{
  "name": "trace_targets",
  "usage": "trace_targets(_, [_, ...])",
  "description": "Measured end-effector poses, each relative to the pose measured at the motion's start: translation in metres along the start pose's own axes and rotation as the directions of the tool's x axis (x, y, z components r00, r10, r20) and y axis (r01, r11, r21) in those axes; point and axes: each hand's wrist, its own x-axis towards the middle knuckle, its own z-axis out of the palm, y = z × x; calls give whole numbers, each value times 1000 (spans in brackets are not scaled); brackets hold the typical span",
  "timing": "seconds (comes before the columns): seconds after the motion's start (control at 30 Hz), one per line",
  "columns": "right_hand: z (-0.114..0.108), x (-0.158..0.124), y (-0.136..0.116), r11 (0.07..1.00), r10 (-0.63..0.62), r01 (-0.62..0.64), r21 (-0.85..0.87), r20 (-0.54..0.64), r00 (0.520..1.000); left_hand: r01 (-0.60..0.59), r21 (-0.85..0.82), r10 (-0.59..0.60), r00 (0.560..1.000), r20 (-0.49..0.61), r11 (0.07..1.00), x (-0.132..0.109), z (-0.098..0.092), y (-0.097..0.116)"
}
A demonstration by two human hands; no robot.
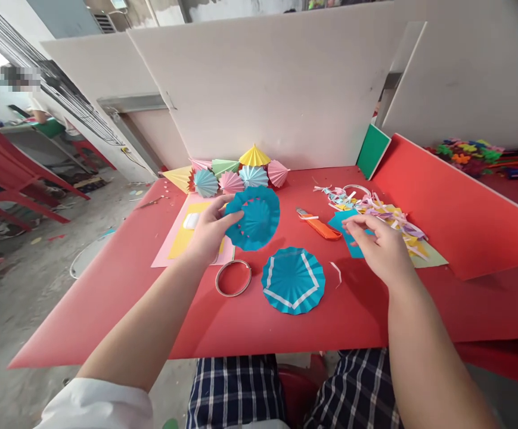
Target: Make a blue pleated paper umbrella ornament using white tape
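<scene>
My left hand (209, 229) is closed on the edge of a pleated blue paper disc (254, 217), holding it tilted above the red table (129, 298). My right hand (377, 241) hovers with its fingers curled and pinched over a blue paper sheet (343, 223) beside a heap of coloured paper strips (388, 214); what it pinches is too small to make out. A second blue pleated disc with white stripes (293, 280) lies flat between my hands. An orange utility knife (319, 225) lies just left of my right hand.
A tape ring (233, 277) lies near my left wrist. Several folded paper umbrellas (236, 173) stand at the back by a white board (285, 89). Pink and yellow sheets (178, 238) lie to the left. A green card (372, 150) and a red panel (455, 208) stand on the right.
</scene>
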Motion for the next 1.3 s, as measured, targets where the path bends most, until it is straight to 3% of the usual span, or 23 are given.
trace_targets(0.1, [10,-9,-18,970,-84,76,230,23,996,161,-178,-145,984,104,971,-20,12,7])
trace_targets(0.2, [19,-19,-31,933,-115,60,354,135,984,321,-253,-273,940,205,913,-40,25,-7])
trace_targets(0.33, [30,-28,-35,959,-88,3,285,284,955,404,-195,-338,893,298,894,-61,42,-33])
trace_targets(0.43, [37,-32,-28,993,-33,-14,120,382,924,347,-61,-321,911,260,936,-66,51,-48])
trace_targets(0.53, [43,-32,-19,1000,-6,0,15,404,915,190,175,-222,957,188,966,-65,58,-59])
trace_targets(0.63, [49,-32,-10,999,-36,44,-13,385,922,26,406,-103,980,168,913,-65,60,-65])
trace_targets(0.77, [54,-31,-6,999,-24,40,-37,351,936,-33,517,-61,984,165,855,-67,57,-68])
trace_targets(0.87, [55,-30,-5,1000,-10,11,-2,348,937,39,391,-110,981,160,920,-66,55,-69])
trace_targets(1.03, [46,-31,-6,986,53,-101,129,333,941,238,6,-238,966,104,971,-70,53,-66])
trace_targets(1.17, [38,-41,-14,947,115,-220,235,392,913,218,-174,-231,971,-57,960,-81,52,-60])
trace_targets(1.3, [38,-54,-23,950,112,-208,232,369,923,191,-264,-222,971,-90,945,-91,55,-57])
